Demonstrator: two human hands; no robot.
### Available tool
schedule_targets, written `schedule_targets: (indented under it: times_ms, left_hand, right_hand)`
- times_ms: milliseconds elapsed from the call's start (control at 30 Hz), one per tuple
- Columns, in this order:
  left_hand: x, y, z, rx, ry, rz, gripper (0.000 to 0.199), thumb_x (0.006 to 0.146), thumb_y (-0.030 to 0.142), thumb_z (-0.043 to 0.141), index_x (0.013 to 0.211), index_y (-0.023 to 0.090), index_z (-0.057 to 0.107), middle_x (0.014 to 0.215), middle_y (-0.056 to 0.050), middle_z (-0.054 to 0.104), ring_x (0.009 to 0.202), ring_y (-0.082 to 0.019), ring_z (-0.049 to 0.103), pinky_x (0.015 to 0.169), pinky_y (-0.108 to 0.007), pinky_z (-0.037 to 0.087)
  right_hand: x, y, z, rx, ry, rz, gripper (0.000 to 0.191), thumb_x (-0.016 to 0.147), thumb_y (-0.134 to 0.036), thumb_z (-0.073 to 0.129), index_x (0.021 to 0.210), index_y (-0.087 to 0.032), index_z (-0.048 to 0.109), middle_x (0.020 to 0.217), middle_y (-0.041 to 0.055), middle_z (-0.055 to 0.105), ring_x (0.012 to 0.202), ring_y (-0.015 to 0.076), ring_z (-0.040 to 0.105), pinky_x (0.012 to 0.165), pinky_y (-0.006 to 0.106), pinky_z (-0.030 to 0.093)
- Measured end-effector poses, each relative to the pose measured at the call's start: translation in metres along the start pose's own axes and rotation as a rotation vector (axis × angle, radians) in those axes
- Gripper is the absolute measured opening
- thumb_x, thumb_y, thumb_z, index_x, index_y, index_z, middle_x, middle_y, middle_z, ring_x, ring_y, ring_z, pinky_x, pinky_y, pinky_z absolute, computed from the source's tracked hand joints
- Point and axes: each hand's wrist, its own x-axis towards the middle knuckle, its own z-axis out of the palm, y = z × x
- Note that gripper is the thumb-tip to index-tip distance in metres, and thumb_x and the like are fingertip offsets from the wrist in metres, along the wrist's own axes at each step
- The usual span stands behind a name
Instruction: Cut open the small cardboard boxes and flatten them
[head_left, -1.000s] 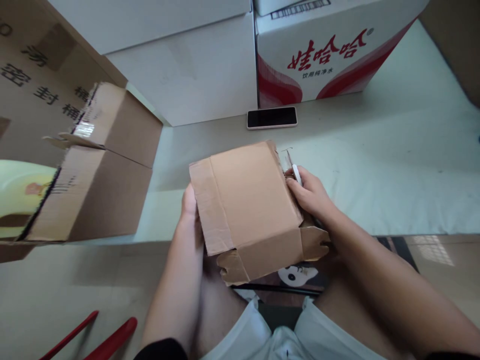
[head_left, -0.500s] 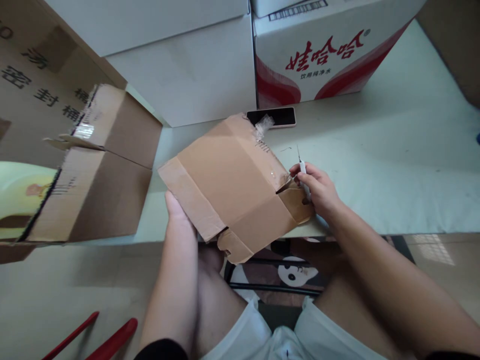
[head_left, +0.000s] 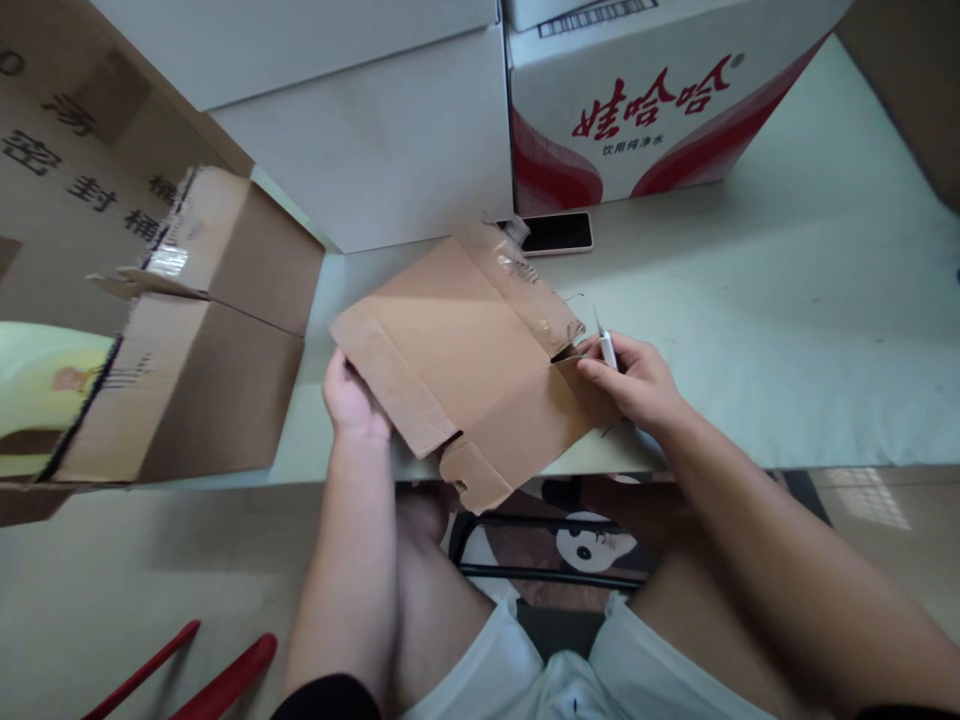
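Observation:
A flattened brown cardboard box (head_left: 457, 320) lies tilted over the front of the table, with torn edges and clear tape along its far right side. My left hand (head_left: 354, 400) is closed on its left edge, the fingers partly hidden beneath the cardboard. At the right corner, my right hand (head_left: 637, 385) is closed round a small craft knife (head_left: 607, 347) with a white handle, its thin blade pointing up and away. The thumb of that hand also rests on the box's right flap.
A phone (head_left: 559, 233) lies just beyond the cardboard, partly covered by it. White cartons (head_left: 390, 150) and a red-and-white water carton (head_left: 622, 130) stand behind. An opened brown box (head_left: 232, 390) sits at the left. The pale tablecloth (head_left: 787, 350) extends right.
The cardboard has shifted slightly and tipped flatter, its near flap rising a little. My left hand has moved up its left edge. The right thumb has come onto the flap, with the knife still held.

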Motion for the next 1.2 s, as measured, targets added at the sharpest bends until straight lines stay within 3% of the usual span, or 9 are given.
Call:
schedule_targets:
  times_ms: [67,133,333,500,667,800,967,1067,1200]
  left_hand:
    - [-0.001,-0.002,-0.001,0.013,0.086,0.086,0.031,0.087,0.043,0.048,0.092,0.02,0.067,0.119,-0.008,0.069,0.11,-0.019,0.063,0.084,-0.027,0.05]
    - [-0.002,-0.005,-0.003,0.098,0.09,0.16,0.029,0.083,0.044,0.052,0.089,0.02,0.068,0.121,-0.008,0.068,0.107,-0.017,0.062,0.079,-0.024,0.047]
    - [-0.007,-0.013,-0.004,0.526,-0.243,0.027,0.028,0.074,0.045,0.066,0.08,0.019,0.07,0.082,-0.007,0.068,0.072,-0.016,0.06,0.058,-0.026,0.039]
    - [-0.017,-0.014,0.0,0.741,-0.392,0.042,0.028,0.073,0.041,0.072,0.088,0.019,0.064,0.067,0.0,0.059,0.06,-0.013,0.053,0.055,-0.024,0.039]
    - [-0.02,-0.021,0.0,0.749,-0.539,0.041,0.04,0.07,0.035,0.076,0.102,0.019,0.059,0.083,-0.003,0.067,0.072,-0.015,0.06,0.065,-0.027,0.047]
    - [-0.013,-0.03,-0.002,0.972,-0.462,0.238,0.027,0.077,0.032,0.068,0.1,0.018,0.066,0.093,-0.006,0.068,0.084,-0.018,0.063,0.077,-0.033,0.051]
    - [-0.013,-0.032,-0.004,1.241,-0.373,0.523,0.032,0.079,0.028,0.068,0.11,0.02,0.07,0.111,-0.01,0.058,0.099,-0.022,0.063,0.094,-0.042,0.053]
    - [-0.024,-0.031,-0.001,1.259,-0.548,0.716,0.039,0.082,0.037,0.066,0.118,0.019,0.067,0.129,-0.013,0.056,0.123,-0.027,0.056,0.108,-0.047,0.046]
    - [-0.048,-0.039,0.011,1.409,-0.878,0.81,0.08,0.069,0.059,0.077,0.135,0.018,0.057,0.147,-0.017,0.051,0.143,-0.038,0.039,0.116,-0.057,0.035]
  right_hand:
    - [0.001,0.003,0.002,0.019,0.095,0.012,0.025,0.074,-0.043,0.066,0.068,-0.022,0.054,0.083,0.0027,0.062,0.072,0.0169,0.051,0.066,0.032,0.04]
    - [0.003,0.007,0.002,0.024,0.178,0.021,0.023,0.074,-0.042,0.065,0.07,-0.023,0.055,0.08,0.0017,0.06,0.071,0.0169,0.05,0.065,0.032,0.039]
    - [0.005,0.01,0.002,0.002,0.27,0.028,0.022,0.077,-0.041,0.064,0.07,-0.023,0.052,0.066,-0.0027,0.048,0.062,0.0146,0.04,0.061,0.031,0.033]
    - [0.004,0.005,0.003,-0.076,0.292,0.046,0.024,0.077,-0.044,0.061,0.07,-0.023,0.051,0.062,-0.0037,0.046,0.061,0.0143,0.04,0.06,0.03,0.032]
    - [0.006,0.007,0.001,-0.19,0.314,0.068,0.021,0.074,-0.044,0.061,0.076,-0.023,0.055,0.07,-0.0019,0.052,0.066,0.0159,0.045,0.063,0.031,0.036]
    - [0.007,0.011,0.0,-0.173,0.209,0.167,0.021,0.074,-0.041,0.062,0.085,-0.024,0.056,0.071,-0.0027,0.056,0.064,0.0169,0.051,0.063,0.032,0.039]
    - [0.008,0.011,0.0,-0.23,0.209,0.16,0.02,0.072,-0.037,0.065,0.083,-0.024,0.055,0.077,-0.0016,0.06,0.066,0.0162,0.053,0.066,0.033,0.04]
    - [0.009,0.009,-0.001,-0.164,0.232,0.152,0.02,0.07,-0.036,0.065,0.08,-0.024,0.053,0.071,-0.003,0.055,0.062,0.0149,0.049,0.062,0.032,0.039]
    - [0.009,0.007,0.0,-0.028,0.309,0.168,0.021,0.068,-0.034,0.067,0.079,-0.024,0.052,0.067,-0.0046,0.051,0.06,0.0129,0.044,0.059,0.029,0.037]
